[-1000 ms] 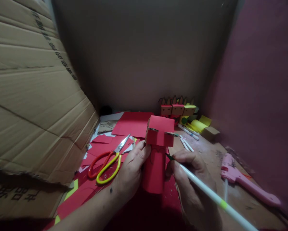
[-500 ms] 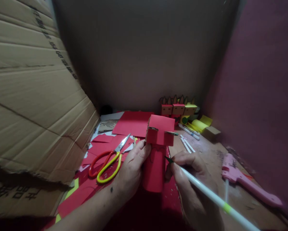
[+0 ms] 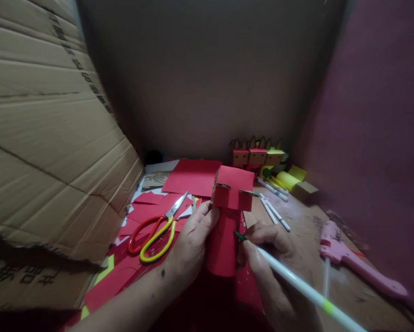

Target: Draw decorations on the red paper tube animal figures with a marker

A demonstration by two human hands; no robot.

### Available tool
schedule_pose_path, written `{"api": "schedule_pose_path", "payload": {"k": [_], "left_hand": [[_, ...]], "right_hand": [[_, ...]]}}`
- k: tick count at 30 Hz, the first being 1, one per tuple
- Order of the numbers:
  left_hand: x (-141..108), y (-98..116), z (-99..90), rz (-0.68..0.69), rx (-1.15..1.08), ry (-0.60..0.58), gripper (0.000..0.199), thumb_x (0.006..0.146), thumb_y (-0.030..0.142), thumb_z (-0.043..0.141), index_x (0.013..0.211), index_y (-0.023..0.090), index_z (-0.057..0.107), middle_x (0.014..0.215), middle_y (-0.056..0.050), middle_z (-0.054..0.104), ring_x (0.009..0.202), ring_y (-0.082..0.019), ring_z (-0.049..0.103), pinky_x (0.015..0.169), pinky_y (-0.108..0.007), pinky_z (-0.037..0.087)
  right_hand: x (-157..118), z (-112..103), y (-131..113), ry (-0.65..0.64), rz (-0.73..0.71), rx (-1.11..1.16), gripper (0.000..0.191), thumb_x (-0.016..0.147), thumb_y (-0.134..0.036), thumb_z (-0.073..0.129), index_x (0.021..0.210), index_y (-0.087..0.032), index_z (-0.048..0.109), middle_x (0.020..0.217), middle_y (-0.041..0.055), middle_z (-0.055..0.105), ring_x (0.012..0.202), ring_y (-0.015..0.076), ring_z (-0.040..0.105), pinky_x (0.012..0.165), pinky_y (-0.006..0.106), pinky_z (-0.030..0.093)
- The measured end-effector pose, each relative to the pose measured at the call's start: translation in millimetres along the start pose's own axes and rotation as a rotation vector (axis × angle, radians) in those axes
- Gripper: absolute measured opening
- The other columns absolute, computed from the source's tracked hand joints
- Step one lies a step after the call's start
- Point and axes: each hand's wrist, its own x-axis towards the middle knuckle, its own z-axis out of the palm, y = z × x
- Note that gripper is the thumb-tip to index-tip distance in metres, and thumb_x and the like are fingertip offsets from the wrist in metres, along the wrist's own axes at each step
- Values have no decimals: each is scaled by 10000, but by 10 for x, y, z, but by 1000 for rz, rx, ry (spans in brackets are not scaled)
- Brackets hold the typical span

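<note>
My left hand (image 3: 195, 240) is closed around a red paper figure (image 3: 224, 244), a tube body topped by a boxy cardboard head covered in red paper. Dark curved lines show on the tube's upper part. Between the thumb and fingers of my right hand (image 3: 269, 263) is a white marker (image 3: 293, 279) with a green tip and a light green band. Its tip is at the tube's right side; whether it touches the paper I cannot tell. Scissors (image 3: 158, 235) with one red and one yellow handle lie partly open, left of my left hand.
Red paper sheets (image 3: 191, 177) and scraps cover the left side, beside a tall cardboard panel (image 3: 48, 138). Several small box-headed figures (image 3: 257, 155) stand at the back. White markers (image 3: 274, 214), a yellow paper roll (image 3: 290, 180) and a pink glue gun (image 3: 352, 258) lie to the right.
The marker tip has moved slightly down and left along the tube. The figure, still in my left hand, appears shifted slightly right in the view.
</note>
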Motion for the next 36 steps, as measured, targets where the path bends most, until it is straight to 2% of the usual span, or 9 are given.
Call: {"api": "schedule_pose_path", "payload": {"k": [5, 10, 13, 18, 22, 25, 32, 36], "left_hand": [[-6, 8, 16, -8, -15, -4, 432, 879, 571, 678, 1068, 183, 679, 900, -32, 724, 687, -141, 587, 653, -249, 499], [2, 16, 17, 1, 16, -13, 456, 883, 572, 669, 1110, 177, 679, 1060, -76, 740, 928, -220, 659, 855, -315, 525], [-4, 20, 18, 6, 24, -14, 442, 906, 565, 644, 1126, 183, 672, 1106, -78, 737, 974, -230, 659, 919, -342, 514], [-6, 0, 7, -1, 28, -3, 439, 890, 575, 658, 1087, 184, 687, 1021, -74, 742, 876, -222, 666, 782, -313, 526], [-2, -34, -18, 10, 13, 7, 437, 884, 567, 670, 1100, 188, 703, 853, -48, 722, 759, -195, 645, 717, -295, 517], [-6, -43, -22, 5, 9, -5, 432, 891, 564, 665, 1111, 194, 700, 794, -26, 698, 701, -166, 615, 677, -271, 510], [-14, -10, 13, -7, -22, -7, 431, 874, 575, 684, 1090, 202, 697, 992, -61, 729, 944, -214, 659, 813, -290, 538], [-15, -9, 11, -15, 2, -7, 435, 884, 581, 668, 1097, 202, 689, 975, -55, 724, 903, -203, 658, 789, -285, 539]], "right_hand": [[-9, 0, -4, 7, -23, -16, 96, 1013, -227, 552, 935, -282, 554, 742, -56, 576, 577, 86, 542, 541, 159, 475], [-47, 26, -2, 4, 7, -30, 78, 1004, -260, 557, 933, -279, 583, 765, -43, 581, 619, 100, 557, 586, 178, 489], [-62, 32, -2, -7, 7, -11, 78, 998, -265, 563, 931, -277, 602, 778, -37, 596, 628, 103, 567, 602, 187, 498], [5, 8, 0, 77, 9, 51, 87, 994, -231, 583, 926, -284, 589, 743, -57, 613, 591, 87, 592, 549, 156, 499], [79, -29, 10, 74, -30, 55, 100, 1004, -198, 562, 959, -283, 589, 725, -70, 664, 608, 75, 654, 600, 143, 543], [96, -21, 18, 85, -10, 77, 94, 1005, -205, 553, 946, -271, 584, 702, -76, 656, 580, 64, 650, 591, 135, 547], [97, 37, 9, 149, 42, 125, 81, 979, -232, 578, 908, -263, 600, 688, -69, 653, 618, 68, 653, 591, 127, 555], [120, 26, -15, 154, 46, 115, 80, 962, -237, 595, 886, -258, 610, 683, -65, 658, 644, 72, 646, 619, 128, 560]]}}
